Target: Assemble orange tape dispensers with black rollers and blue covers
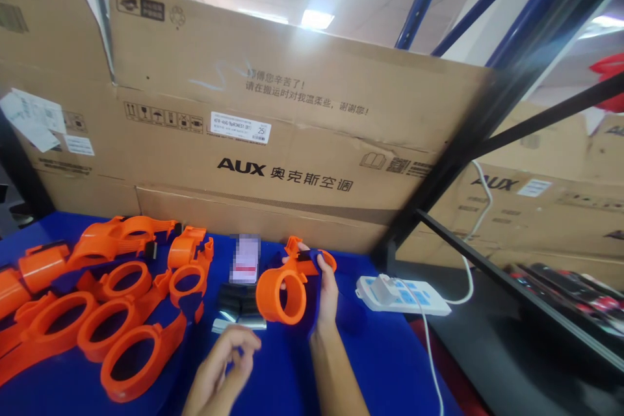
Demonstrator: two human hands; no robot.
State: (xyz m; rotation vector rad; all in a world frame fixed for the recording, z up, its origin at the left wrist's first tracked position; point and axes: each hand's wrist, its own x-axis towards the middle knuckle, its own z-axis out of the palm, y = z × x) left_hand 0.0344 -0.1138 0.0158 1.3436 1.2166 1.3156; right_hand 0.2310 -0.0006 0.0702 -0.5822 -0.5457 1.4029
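Note:
My right hand (325, 292) is closed around an orange tape dispenser (267, 298), whose round hub faces left and whose blue part lies along my palm. My left hand (225, 363) is below and to the left of it, apart from the dispenser. Its fingers are loosely bent, with a gap to the thumb, and nothing shows in them. Just beyond my left fingertips lie several black pieces (230, 302) with a shiny silver strip (225, 325).
Several more orange tape dispensers (127, 364) cover the left of the blue table (273, 383). A phone (246, 260), its screen blurred, lies at the back. A white power strip (424, 298) with cables is on the right. Behind stands a cardboard panel (302, 149), beside a dark metal frame (439, 149).

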